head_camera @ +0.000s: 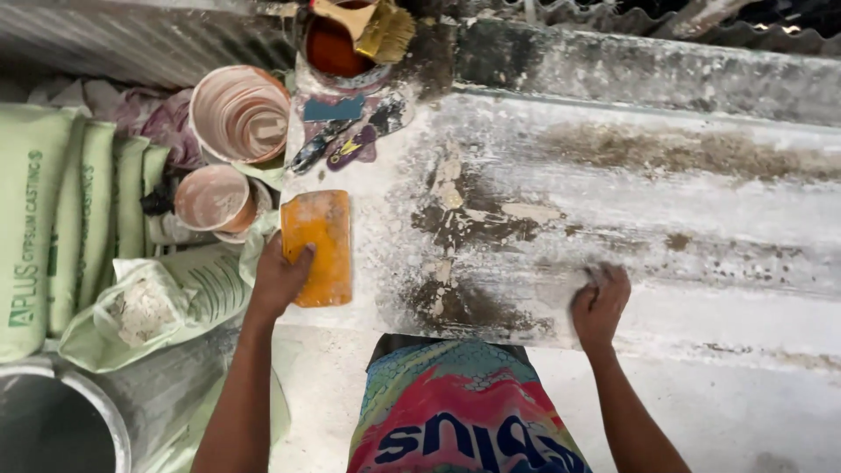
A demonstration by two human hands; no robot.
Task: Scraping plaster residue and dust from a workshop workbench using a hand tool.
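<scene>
My left hand [279, 282] rests on the near left corner of an orange rectangular plastic piece [321, 245] that lies flat on the white, plaster-stained worktop [666, 219]. My right hand [599, 302] is curled into a fist and presses down on the worktop near its front edge, over a grey patch. What it holds, if anything, is hidden under the fingers. Dark worn patches [464, 219] run down the worktop between the two hands.
Two plaster-smeared bowls [239, 114] [213, 200] stand at the left, a tin of reddish liquid [337, 48] with a brush [384, 31] at the top. Small tools [337, 140] lie below the tin. Green sacks [61, 219], an open powder bag [140, 308] and a bucket [53, 420] sit at the left.
</scene>
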